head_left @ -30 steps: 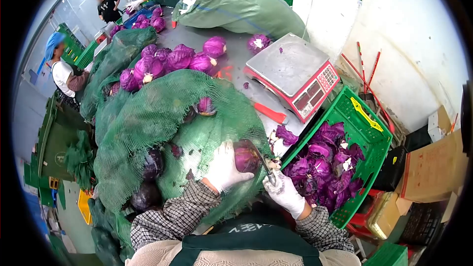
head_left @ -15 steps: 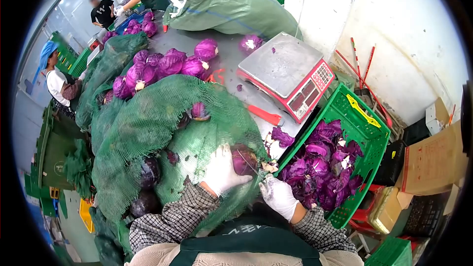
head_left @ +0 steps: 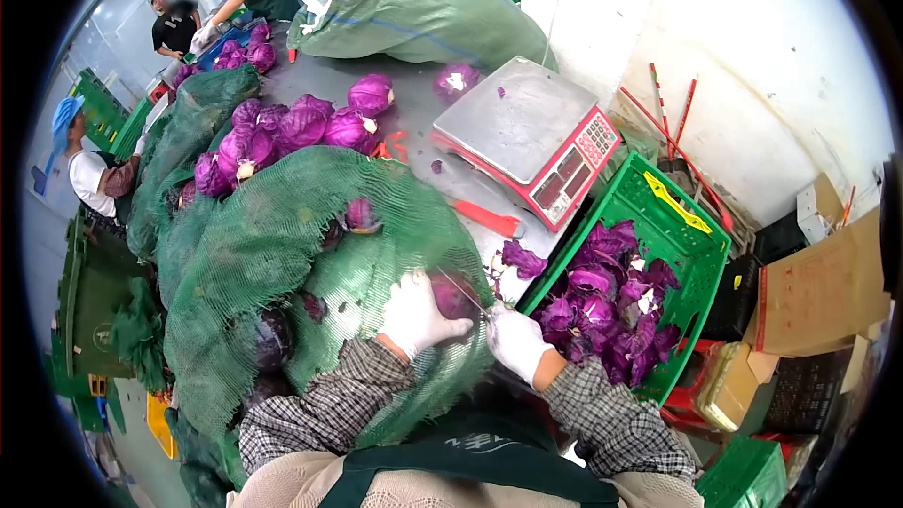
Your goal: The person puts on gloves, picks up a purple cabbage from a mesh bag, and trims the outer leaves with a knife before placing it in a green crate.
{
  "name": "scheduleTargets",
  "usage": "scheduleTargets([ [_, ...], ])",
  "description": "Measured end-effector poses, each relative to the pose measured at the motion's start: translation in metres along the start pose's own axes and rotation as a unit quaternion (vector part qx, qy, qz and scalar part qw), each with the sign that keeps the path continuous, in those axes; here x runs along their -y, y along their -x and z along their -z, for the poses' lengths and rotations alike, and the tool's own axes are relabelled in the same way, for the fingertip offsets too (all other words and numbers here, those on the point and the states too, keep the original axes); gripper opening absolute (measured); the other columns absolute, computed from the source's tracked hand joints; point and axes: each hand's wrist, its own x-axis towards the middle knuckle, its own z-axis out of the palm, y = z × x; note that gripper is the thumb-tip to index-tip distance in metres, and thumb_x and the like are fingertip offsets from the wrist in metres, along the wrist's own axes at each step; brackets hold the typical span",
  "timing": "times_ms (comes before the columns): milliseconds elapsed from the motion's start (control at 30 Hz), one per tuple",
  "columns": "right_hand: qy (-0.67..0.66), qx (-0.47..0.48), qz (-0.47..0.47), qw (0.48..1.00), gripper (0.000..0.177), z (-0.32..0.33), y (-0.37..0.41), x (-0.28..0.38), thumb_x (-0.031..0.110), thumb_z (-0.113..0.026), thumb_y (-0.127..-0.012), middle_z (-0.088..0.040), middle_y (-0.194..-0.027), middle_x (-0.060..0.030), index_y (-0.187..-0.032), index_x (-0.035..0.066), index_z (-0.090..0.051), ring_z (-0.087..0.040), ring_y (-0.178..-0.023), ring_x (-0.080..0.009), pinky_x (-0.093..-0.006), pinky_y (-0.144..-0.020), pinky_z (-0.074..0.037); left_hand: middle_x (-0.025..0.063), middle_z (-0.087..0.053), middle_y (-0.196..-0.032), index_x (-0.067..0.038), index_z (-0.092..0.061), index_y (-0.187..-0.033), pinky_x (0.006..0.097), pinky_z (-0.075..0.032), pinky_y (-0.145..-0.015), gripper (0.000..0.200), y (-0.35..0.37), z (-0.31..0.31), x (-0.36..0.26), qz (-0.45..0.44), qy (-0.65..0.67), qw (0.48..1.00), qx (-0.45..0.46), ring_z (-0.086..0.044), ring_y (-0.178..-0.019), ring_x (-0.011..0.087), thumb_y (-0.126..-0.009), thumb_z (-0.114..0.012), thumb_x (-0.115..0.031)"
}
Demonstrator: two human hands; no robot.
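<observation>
My left hand (head_left: 417,313), in a white glove, lies with its fingers apart on green netting (head_left: 353,268), its thumb beside a purple cabbage (head_left: 455,294). To the right of that cabbage, my right hand (head_left: 517,339), also gloved, has its fingers closed at the edge of the net; what they pinch is too small to make out. Darker cabbages (head_left: 273,339) show through the net on the left. Loose purple leaves (head_left: 523,260) lie on the table just beyond my right hand.
A green crate (head_left: 691,306) of purple leaves stands at the right. Beyond are a scale (head_left: 527,122), a red-handled tool (head_left: 489,218), several cabbages (head_left: 303,124) and a big green sack (head_left: 414,9). Three people work at the far left; cardboard boxes (head_left: 823,292) stand far right.
The whole view has shifted, with the scene sliding slightly left. My right hand has moved a little up, closer to the cabbage; my left hand stays beside it.
</observation>
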Motion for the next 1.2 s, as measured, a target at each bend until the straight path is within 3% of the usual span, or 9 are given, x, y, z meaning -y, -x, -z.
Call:
scheduleTargets([
  [67, 0.192, 0.019, 0.154, 0.969, 0.017, -0.003, -0.012, -0.009, 0.011, -0.048, -0.085, -0.061, -0.069, -0.0158, -0.091, -0.002, -0.057, -0.063, -0.064, -0.0302, -0.036, -0.057, -0.051, 0.0243, -0.049, -0.116, 0.011, -0.038, -0.125, 0.0415, -0.046, -0.09, 0.105, 0.0, -0.002, -0.001, -0.005, -0.016, 1.0, -0.006, -0.049, -0.108, 0.0382, -0.055, -0.078, -0.057],
  [100, 0.012, -0.003, -0.039, 0.999, 0.017, 0.004, -0.016, 0.002, 0.011, -0.048, -0.085, -0.063, -0.068, -0.0167, -0.089, -0.003, -0.057, -0.064, -0.061, -0.0318, -0.0394, -0.056, -0.052, 0.0243, -0.049, -0.115, 0.011, -0.039, -0.124, 0.0414, -0.046, -0.091, 0.105, 0.002, 0.0, -0.004, -0.002, -0.027, 1.0, -0.006, -0.049, -0.108, 0.0383, -0.055, -0.078, -0.057],
  [433, -0.032, 0.06, -0.118, 0.991, 0.023, 0.011, -0.008, 0.008, 0.009, -0.045, -0.087, -0.066, -0.092, -0.0214, -0.102, -0.003, -0.057, -0.067, -0.082, -0.0376, -0.043, -0.074, -0.053, 0.0256, -0.051, -0.114, 0.01, -0.04, -0.125, 0.0411, -0.043, -0.095, 0.105, 0.012, -0.006, -0.003, -0.007, -0.019, 0.998, -0.054, -0.051, -0.108, 0.0389, -0.053, -0.081, -0.054],
  [567, 0.055, 0.061, 0.02, 0.996, 0.024, -0.049, -0.027, -0.016, 0.011, -0.048, -0.086, -0.066, -0.096, -0.0213, -0.102, -0.003, -0.06, -0.065, -0.09, -0.0318, -0.0387, -0.075, -0.053, 0.0259, -0.049, -0.12, 0.01, -0.037, -0.128, 0.0415, -0.041, -0.098, 0.105, 0.032, -0.018, 0.009, -0.078, 0.029, 0.989, -0.121, -0.049, -0.112, 0.0379, -0.053, -0.083, -0.048],
  [600, 0.036, -0.06, 0.081, 0.994, 0.021, -0.078, -0.015, -0.039, 0.009, -0.047, -0.086, -0.065, -0.093, -0.018, -0.098, -0.001, -0.061, -0.064, -0.09, -0.0277, -0.0346, -0.074, -0.052, 0.0255, -0.048, -0.121, 0.009, -0.036, -0.13, 0.0412, -0.04, -0.1, 0.105, 0.036, -0.022, 0.022, -0.081, 0.048, 0.985, -0.146, -0.048, -0.114, 0.0373, -0.053, -0.084, -0.047],
  [700, -0.437, -0.105, -0.014, 0.893, 0.021, -0.066, 0.032, -0.043, 0.014, -0.047, -0.092, -0.064, -0.092, -0.0098, -0.108, 0.003, -0.057, -0.06, -0.079, -0.0165, -0.0257, -0.063, -0.047, 0.0231, -0.045, -0.126, 0.005, -0.029, -0.135, 0.0407, -0.037, -0.104, 0.108, 0.064, -0.026, 0.047, -0.053, 0.173, 0.973, -0.142, -0.045, -0.119, 0.0348, -0.055, -0.086, -0.04],
  [867, -0.542, -0.086, -0.002, 0.836, 0.025, -0.06, 0.038, 0.0, 0.024, -0.059, -0.091, -0.061, -0.074, -0.0041, -0.106, 0.003, -0.057, -0.054, -0.049, -0.0094, -0.0235, -0.048, -0.044, 0.0264, -0.032, -0.139, 0.007, -0.015, -0.142, 0.0406, -0.029, -0.109, 0.122, 0.092, -0.052, 0.068, -0.085, 0.129, 0.978, -0.143, -0.035, -0.13, 0.0381, -0.057, -0.085, -0.045],
  [1033, -0.093, -0.219, 0.27, 0.933, 0.061, -0.048, 0.047, 0.018, 0.0, -0.067, -0.055, -0.055, -0.112, -0.023, -0.114, -0.002, -0.053, -0.06, -0.095, -0.0387, -0.0412, -0.075, -0.054, 0.0281, -0.03, -0.14, 0.007, -0.015, -0.142, 0.0422, -0.027, -0.11, 0.128, 0.094, -0.042, 0.065, -0.094, 0.169, 0.97, -0.145, -0.031, -0.131, 0.0408, -0.051, -0.086, -0.049],
  [1200, -0.256, -0.166, 0.172, 0.937, 0.065, -0.054, 0.05, 0.027, -0.002, -0.068, -0.056, -0.053, -0.116, -0.0264, -0.119, -0.003, -0.051, -0.06, -0.098, -0.0398, -0.0416, -0.078, -0.054, 0.0289, -0.033, -0.136, 0.009, -0.016, -0.141, 0.0451, -0.03, -0.107, 0.134, 0.082, -0.035, 0.048, -0.097, 0.052, 0.981, -0.162, -0.035, -0.127, 0.0414, -0.046, -0.086, -0.053],
])
